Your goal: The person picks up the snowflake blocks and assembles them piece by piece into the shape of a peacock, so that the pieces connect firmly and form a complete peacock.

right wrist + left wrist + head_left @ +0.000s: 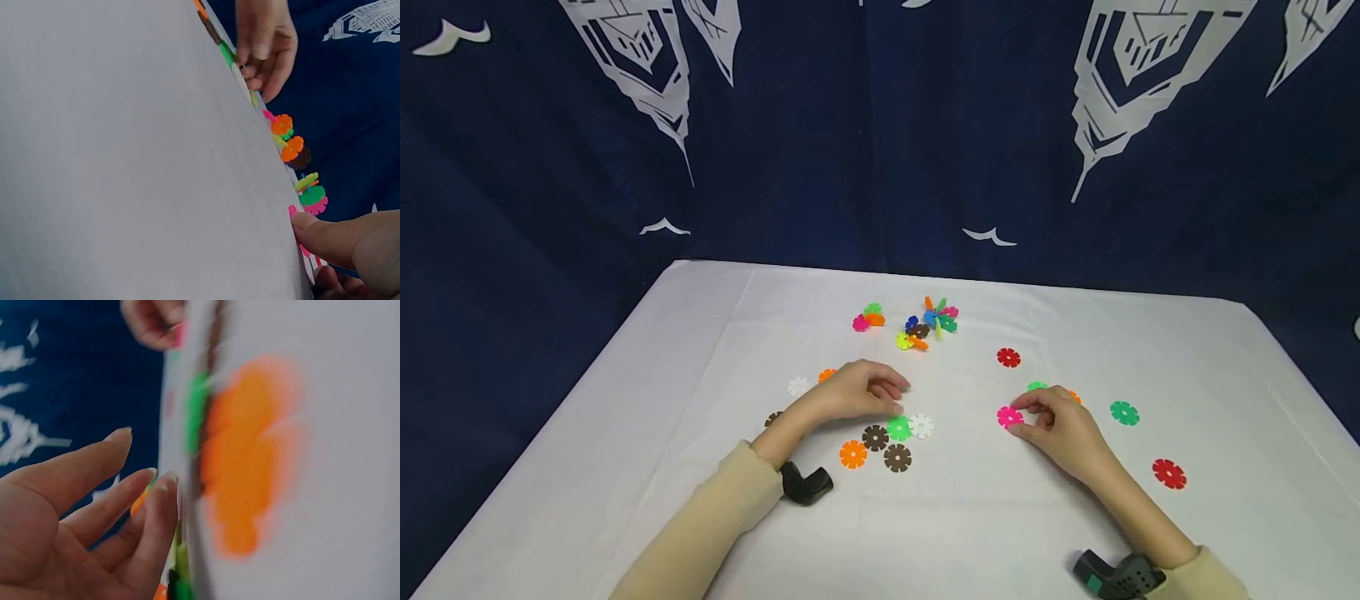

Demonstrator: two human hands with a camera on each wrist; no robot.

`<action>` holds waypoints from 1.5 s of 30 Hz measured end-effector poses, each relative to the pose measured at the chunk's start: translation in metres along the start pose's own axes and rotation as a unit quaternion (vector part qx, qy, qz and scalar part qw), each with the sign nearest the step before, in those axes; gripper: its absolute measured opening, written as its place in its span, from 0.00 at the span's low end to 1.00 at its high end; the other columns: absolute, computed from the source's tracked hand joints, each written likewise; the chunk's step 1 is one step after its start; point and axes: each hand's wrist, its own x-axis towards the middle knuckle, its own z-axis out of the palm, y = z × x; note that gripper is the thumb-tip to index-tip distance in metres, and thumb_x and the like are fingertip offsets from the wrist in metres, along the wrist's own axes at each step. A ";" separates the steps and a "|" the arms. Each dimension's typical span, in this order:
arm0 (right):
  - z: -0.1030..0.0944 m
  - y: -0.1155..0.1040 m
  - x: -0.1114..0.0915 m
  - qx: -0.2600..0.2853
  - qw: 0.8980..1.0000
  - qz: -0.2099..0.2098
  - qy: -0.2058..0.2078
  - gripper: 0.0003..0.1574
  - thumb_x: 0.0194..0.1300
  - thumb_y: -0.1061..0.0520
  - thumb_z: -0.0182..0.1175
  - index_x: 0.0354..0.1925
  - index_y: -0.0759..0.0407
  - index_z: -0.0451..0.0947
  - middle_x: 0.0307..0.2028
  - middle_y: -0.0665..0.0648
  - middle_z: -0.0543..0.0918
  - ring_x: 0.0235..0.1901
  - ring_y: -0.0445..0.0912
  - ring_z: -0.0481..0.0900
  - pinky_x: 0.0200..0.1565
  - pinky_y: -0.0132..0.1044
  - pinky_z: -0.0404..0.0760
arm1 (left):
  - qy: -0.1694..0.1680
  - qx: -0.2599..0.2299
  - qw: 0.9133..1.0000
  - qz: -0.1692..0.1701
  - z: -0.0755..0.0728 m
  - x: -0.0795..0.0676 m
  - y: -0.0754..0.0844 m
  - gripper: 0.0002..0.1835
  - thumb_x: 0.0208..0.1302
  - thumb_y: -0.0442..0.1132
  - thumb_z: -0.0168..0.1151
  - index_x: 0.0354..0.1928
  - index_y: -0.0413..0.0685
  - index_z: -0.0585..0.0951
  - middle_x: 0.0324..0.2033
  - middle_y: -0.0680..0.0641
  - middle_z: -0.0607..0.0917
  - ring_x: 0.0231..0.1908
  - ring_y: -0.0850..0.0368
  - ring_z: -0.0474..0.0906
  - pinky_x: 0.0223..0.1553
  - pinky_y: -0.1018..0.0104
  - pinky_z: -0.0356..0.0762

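On the white-covered table (970, 517), right of its middle, a pink notched disc (1004, 417) is pinched at its edge between the thumb and fingertips of the right hand (1063, 429); whether it touches the cloth, I cannot tell. Behind that hand, a light green disc (1037, 386) and an orange disc (1075, 397) are partly hidden. Farther out lie two red discs (1009, 352) and a teal disc (1119, 412).

The left hand (856, 392) holds nothing, its fingers loosely bent and its thumb apart from them. Near its thumb are a bright green disc (893, 428) and a white disc (927, 427), with two brown discs (891, 457) and another orange disc (847, 454) nearer the person. Toward the back stand three clusters of joined discs (876, 320), before a navy curtain (880, 167).
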 end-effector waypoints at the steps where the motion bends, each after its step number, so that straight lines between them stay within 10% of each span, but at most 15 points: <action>1: 0.000 0.000 0.000 0.002 1.000 0.003 -0.005 0.16 0.46 0.64 0.73 0.36 0.60 0.80 0.27 0.52 0.70 0.24 0.42 0.67 0.23 0.32 0.67 | -0.011 0.026 0.999 0.015 0.004 -0.003 -0.001 0.18 0.54 0.35 0.70 0.48 0.39 0.81 0.34 0.52 0.81 0.35 0.61 0.76 0.39 0.72 0.75; 8: 0.002 -0.003 -0.004 0.003 1.000 0.021 -0.017 0.18 0.48 0.61 0.73 0.40 0.57 0.81 0.30 0.51 0.71 0.24 0.42 0.66 0.23 0.32 0.66 | -0.008 0.164 0.985 0.060 0.021 -0.010 -0.002 0.16 0.48 0.40 0.75 0.39 0.51 0.81 0.33 0.55 0.74 0.37 0.60 0.69 0.41 0.70 0.71; 19: 0.005 -0.010 -0.003 0.033 0.999 0.024 -0.017 0.18 0.49 0.64 0.72 0.37 0.58 0.75 0.27 0.50 0.74 0.23 0.42 0.69 0.23 0.30 0.69 | 0.026 0.120 0.991 0.046 0.005 -0.019 -0.003 0.09 0.50 0.34 0.72 0.32 0.48 0.80 0.20 0.55 0.75 0.21 0.62 0.69 0.28 0.71 0.70; 24: 0.006 -0.017 -0.005 0.180 0.981 0.057 -0.045 0.12 0.56 0.68 0.65 0.40 0.66 0.76 0.29 0.56 0.80 0.26 0.43 0.79 0.31 0.28 0.79 | 0.068 -0.068 0.995 -0.027 0.002 -0.026 0.003 0.09 0.56 0.33 0.68 0.39 0.38 0.83 0.23 0.50 0.81 0.22 0.59 0.76 0.30 0.70 0.78; 30: 0.017 -0.043 -0.013 0.371 0.922 0.070 -0.080 0.10 0.61 0.70 0.59 0.41 0.78 0.74 0.35 0.69 0.82 0.32 0.52 0.84 0.36 0.39 0.83 | 0.036 -0.371 0.922 -0.106 0.035 -0.036 0.013 0.14 0.62 0.29 0.60 0.48 0.27 0.77 0.34 0.39 0.85 0.32 0.52 0.84 0.39 0.66 0.80; 34: 0.028 -0.059 -0.021 0.402 0.910 0.053 -0.082 0.10 0.63 0.68 0.58 0.41 0.76 0.74 0.32 0.68 0.82 0.32 0.54 0.84 0.36 0.41 0.83 | 0.026 -0.409 0.906 -0.104 0.058 -0.041 0.015 0.14 0.62 0.30 0.60 0.47 0.27 0.78 0.36 0.38 0.84 0.33 0.52 0.84 0.38 0.70 0.80; 45: 0.042 -0.065 -0.028 0.422 0.906 -0.012 -0.045 0.06 0.63 0.71 0.56 0.38 0.76 0.74 0.29 0.66 0.83 0.30 0.52 0.84 0.34 0.42 0.82 | 0.049 -0.410 0.905 -0.100 0.069 -0.045 0.014 0.14 0.61 0.31 0.61 0.47 0.27 0.79 0.36 0.40 0.84 0.32 0.53 0.84 0.38 0.70 0.80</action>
